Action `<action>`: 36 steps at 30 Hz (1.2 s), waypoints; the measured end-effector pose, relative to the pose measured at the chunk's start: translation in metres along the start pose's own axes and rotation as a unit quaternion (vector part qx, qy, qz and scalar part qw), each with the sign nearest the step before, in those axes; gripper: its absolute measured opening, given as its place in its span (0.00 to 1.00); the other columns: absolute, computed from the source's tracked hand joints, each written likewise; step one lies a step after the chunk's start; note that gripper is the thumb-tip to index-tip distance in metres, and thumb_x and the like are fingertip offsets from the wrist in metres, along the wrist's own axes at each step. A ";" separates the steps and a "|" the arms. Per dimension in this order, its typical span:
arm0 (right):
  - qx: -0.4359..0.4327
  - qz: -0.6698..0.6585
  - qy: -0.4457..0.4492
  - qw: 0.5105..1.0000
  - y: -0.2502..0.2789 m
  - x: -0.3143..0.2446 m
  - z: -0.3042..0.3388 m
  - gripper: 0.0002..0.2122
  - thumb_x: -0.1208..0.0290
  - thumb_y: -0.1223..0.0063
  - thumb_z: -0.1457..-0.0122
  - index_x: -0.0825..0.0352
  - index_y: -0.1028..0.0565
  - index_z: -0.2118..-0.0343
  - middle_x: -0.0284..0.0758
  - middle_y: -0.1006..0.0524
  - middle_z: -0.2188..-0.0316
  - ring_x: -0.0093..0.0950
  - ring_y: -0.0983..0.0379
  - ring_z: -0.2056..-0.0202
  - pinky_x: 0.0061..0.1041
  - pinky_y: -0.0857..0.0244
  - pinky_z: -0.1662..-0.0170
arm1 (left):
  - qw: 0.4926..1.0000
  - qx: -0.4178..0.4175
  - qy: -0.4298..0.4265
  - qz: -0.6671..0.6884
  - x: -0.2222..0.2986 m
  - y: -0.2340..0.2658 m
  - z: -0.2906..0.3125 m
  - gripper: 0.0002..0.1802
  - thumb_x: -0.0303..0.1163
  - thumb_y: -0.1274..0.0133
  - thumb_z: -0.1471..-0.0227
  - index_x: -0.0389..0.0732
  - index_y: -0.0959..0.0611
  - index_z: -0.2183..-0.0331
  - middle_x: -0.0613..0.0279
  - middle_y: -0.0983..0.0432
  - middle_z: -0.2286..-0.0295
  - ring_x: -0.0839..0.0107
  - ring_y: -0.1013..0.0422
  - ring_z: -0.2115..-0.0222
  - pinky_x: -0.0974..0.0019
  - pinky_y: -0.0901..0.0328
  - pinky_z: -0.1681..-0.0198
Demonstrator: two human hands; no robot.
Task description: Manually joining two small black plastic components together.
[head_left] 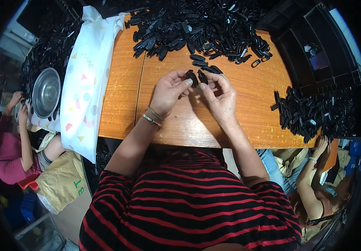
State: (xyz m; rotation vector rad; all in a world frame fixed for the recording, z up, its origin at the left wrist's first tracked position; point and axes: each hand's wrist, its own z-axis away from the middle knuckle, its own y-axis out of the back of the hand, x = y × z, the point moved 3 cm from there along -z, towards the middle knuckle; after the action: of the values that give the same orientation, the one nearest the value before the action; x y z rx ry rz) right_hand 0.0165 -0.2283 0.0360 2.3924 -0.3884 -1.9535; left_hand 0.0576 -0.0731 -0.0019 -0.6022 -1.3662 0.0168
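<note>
My left hand (169,91), with bands around its wrist, pinches a small, elongated black plastic piece (192,78) between thumb and fingers. Close beside it, my right hand (221,99) grips a second black piece (203,77) the same way. Both pieces are held upright over the wooden table (180,125), only a narrow gap apart. Just beyond my fingertips lie several loose black pieces (199,61). Their exact kind is too small to make out, and my fingers cover part of the two held ones.
A large heap of black pieces (189,29) spreads across the far side. Another pile (310,113) lies at the right, below a black bin (331,54). A white patterned sheet (84,83) and a metal bowl (47,93) are at left. Co-workers sit at both sides.
</note>
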 end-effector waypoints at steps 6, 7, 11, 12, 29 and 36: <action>0.001 0.082 0.053 0.995 -0.003 -0.007 -0.001 0.11 0.82 0.41 0.48 0.72 0.25 0.61 0.29 0.30 0.71 0.15 0.31 0.71 0.13 0.33 0.69 | 0.999 0.001 -0.034 -0.030 0.009 -0.006 0.002 0.14 0.24 0.46 0.46 0.33 0.25 0.56 0.66 0.25 0.67 0.84 0.31 0.74 0.80 0.34 0.69; 0.001 0.083 0.054 0.995 -0.003 -0.006 -0.001 0.11 0.82 0.41 0.48 0.72 0.25 0.61 0.29 0.30 0.71 0.15 0.31 0.71 0.13 0.33 0.69 | 0.999 0.001 -0.034 -0.029 0.008 -0.005 0.002 0.14 0.24 0.46 0.46 0.33 0.25 0.56 0.66 0.25 0.67 0.84 0.31 0.74 0.80 0.34 0.69; -0.008 0.136 0.098 0.986 -0.004 -0.004 -0.001 0.11 0.81 0.39 0.51 0.70 0.24 0.63 0.30 0.31 0.72 0.16 0.33 0.73 0.14 0.35 0.73 | 0.998 -0.009 -0.048 -0.043 0.008 -0.004 0.005 0.14 0.24 0.47 0.45 0.33 0.25 0.56 0.66 0.25 0.67 0.84 0.31 0.74 0.81 0.35 0.72; -0.012 0.145 0.103 0.984 -0.003 -0.003 -0.001 0.11 0.81 0.39 0.51 0.70 0.24 0.63 0.29 0.31 0.73 0.16 0.33 0.74 0.15 0.36 0.74 | 0.998 -0.007 -0.047 -0.046 0.009 -0.005 0.005 0.14 0.24 0.48 0.45 0.33 0.25 0.56 0.66 0.24 0.68 0.84 0.31 0.74 0.81 0.36 0.72; -0.040 0.117 0.061 0.990 -0.032 0.015 0.020 0.19 0.73 0.35 0.53 0.70 0.29 0.59 0.40 0.27 0.69 0.33 0.26 0.69 0.29 0.32 0.67 | 0.992 -0.013 -0.100 -0.079 -0.006 -0.013 0.013 0.13 0.32 0.58 0.38 0.35 0.24 0.68 0.67 0.28 0.75 0.82 0.35 0.75 0.76 0.38 0.71; -0.048 0.059 0.007 0.997 -0.032 0.024 0.022 0.16 0.75 0.38 0.49 0.69 0.30 0.59 0.33 0.28 0.72 0.21 0.32 0.71 0.22 0.34 0.67 | 0.993 -0.020 -0.064 -0.092 -0.015 -0.012 0.003 0.15 0.34 0.58 0.37 0.35 0.24 0.72 0.69 0.30 0.78 0.82 0.35 0.77 0.76 0.38 0.72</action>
State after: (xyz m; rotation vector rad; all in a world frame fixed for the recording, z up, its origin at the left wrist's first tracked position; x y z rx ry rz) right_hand 0.0055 -0.1998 0.0027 2.2699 -0.4152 -1.8596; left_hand 0.0472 -0.0869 -0.0102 -0.5136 -1.5459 -0.1224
